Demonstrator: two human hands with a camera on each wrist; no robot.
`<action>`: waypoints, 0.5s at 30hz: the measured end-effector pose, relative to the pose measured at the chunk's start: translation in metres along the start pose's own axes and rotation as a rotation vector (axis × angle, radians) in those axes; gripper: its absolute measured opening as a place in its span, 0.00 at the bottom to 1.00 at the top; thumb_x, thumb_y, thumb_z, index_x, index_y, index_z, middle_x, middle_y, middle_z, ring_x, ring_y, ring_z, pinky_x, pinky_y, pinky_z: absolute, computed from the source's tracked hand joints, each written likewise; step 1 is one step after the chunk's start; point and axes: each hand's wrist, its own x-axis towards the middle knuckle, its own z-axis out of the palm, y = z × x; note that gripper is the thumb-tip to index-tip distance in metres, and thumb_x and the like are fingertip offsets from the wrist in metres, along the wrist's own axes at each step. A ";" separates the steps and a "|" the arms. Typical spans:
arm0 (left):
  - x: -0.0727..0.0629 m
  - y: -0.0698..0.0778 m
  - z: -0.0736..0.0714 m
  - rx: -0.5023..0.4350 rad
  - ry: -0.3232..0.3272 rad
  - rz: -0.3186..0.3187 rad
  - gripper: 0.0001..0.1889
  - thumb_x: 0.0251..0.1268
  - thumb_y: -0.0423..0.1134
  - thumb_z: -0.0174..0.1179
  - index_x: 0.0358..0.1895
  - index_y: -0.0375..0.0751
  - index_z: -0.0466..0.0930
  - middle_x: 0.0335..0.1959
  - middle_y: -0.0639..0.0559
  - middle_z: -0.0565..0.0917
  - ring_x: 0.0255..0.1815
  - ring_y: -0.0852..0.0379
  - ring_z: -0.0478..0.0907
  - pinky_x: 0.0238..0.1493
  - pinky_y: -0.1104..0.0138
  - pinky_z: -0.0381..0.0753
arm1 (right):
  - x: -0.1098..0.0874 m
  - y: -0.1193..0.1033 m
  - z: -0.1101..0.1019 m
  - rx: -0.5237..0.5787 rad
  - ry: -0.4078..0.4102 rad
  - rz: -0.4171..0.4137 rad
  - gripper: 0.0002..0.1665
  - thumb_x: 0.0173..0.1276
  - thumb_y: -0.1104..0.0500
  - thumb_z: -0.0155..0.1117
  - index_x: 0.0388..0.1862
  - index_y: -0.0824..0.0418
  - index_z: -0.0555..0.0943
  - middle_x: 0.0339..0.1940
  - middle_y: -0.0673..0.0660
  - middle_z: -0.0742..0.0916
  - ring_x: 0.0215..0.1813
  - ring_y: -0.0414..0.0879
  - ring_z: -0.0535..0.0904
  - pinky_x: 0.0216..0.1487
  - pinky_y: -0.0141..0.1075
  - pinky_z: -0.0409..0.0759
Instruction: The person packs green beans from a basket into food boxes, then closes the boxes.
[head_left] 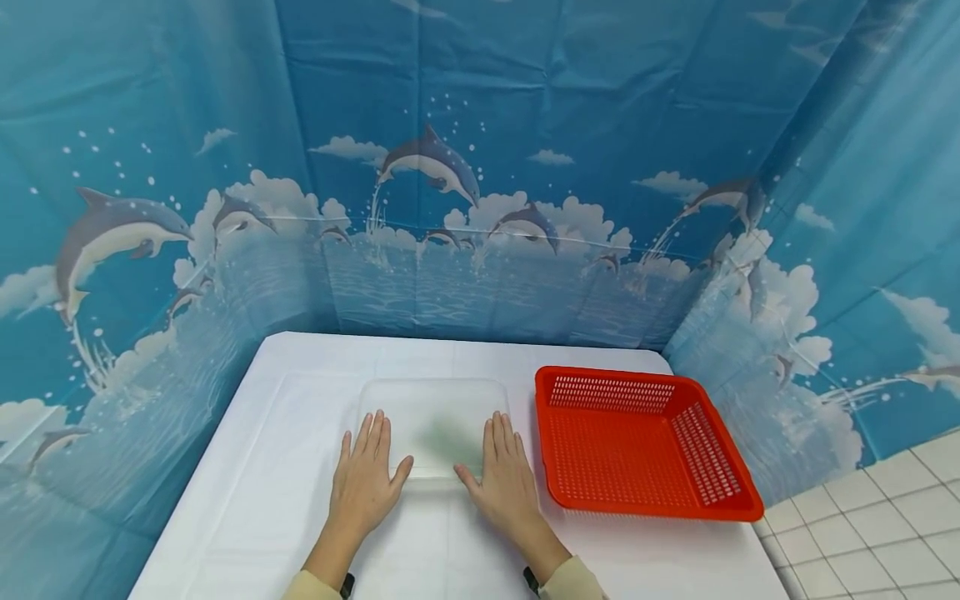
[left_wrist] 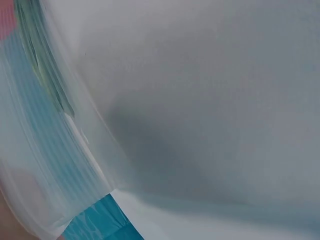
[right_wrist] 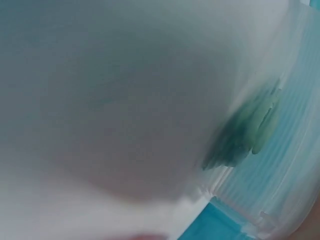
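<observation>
A translucent plastic box [head_left: 427, 400] lies on the white table, its lid side frosted. Leafy greens show blurred through it as a green patch [head_left: 450, 437]. My left hand [head_left: 363, 483] rests along the box's left edge, fingers straight and thumb spread toward the middle. Mirroring it, my right hand [head_left: 506, 483] lies along the right edge with straight fingers. Both wrist views show the box's ribbed clear wall [left_wrist: 55, 150] close up. Dark and pale green stems [right_wrist: 245, 127] are visible through the wall in the right wrist view.
A red perforated plastic basket [head_left: 615, 442] stands on the table right of the box. The white-covered table [head_left: 247, 467] borders a blue dolphin-print curtain [head_left: 480, 283] at the back and sides. White tiles [head_left: 870, 525] show at lower right.
</observation>
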 end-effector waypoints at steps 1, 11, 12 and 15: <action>0.002 -0.001 0.000 0.002 0.000 0.001 0.43 0.77 0.61 0.56 0.80 0.29 0.64 0.83 0.37 0.65 0.87 0.38 0.60 0.84 0.36 0.59 | 0.002 0.000 0.000 0.002 0.002 0.000 0.57 0.76 0.28 0.53 0.85 0.68 0.58 0.89 0.63 0.60 0.90 0.59 0.53 0.89 0.56 0.58; 0.016 -0.005 -0.009 -0.033 -0.131 -0.031 0.43 0.78 0.60 0.57 0.80 0.26 0.63 0.84 0.34 0.63 0.87 0.35 0.57 0.85 0.33 0.54 | 0.018 -0.004 -0.001 0.023 -0.098 0.031 0.56 0.76 0.28 0.53 0.86 0.66 0.58 0.89 0.64 0.61 0.90 0.60 0.54 0.89 0.60 0.56; 0.020 -0.005 -0.013 -0.047 -0.143 -0.033 0.43 0.78 0.59 0.57 0.79 0.26 0.63 0.84 0.33 0.63 0.87 0.34 0.57 0.85 0.32 0.54 | 0.021 -0.005 -0.002 0.028 -0.104 0.037 0.56 0.76 0.28 0.53 0.86 0.66 0.58 0.89 0.64 0.61 0.90 0.61 0.54 0.89 0.61 0.56; 0.043 -0.003 -0.026 -0.063 -0.171 -0.042 0.43 0.79 0.58 0.56 0.80 0.26 0.60 0.85 0.33 0.60 0.88 0.34 0.54 0.85 0.31 0.50 | 0.042 -0.010 -0.015 0.039 -0.135 0.068 0.54 0.77 0.28 0.52 0.87 0.62 0.59 0.89 0.63 0.62 0.90 0.62 0.54 0.89 0.64 0.52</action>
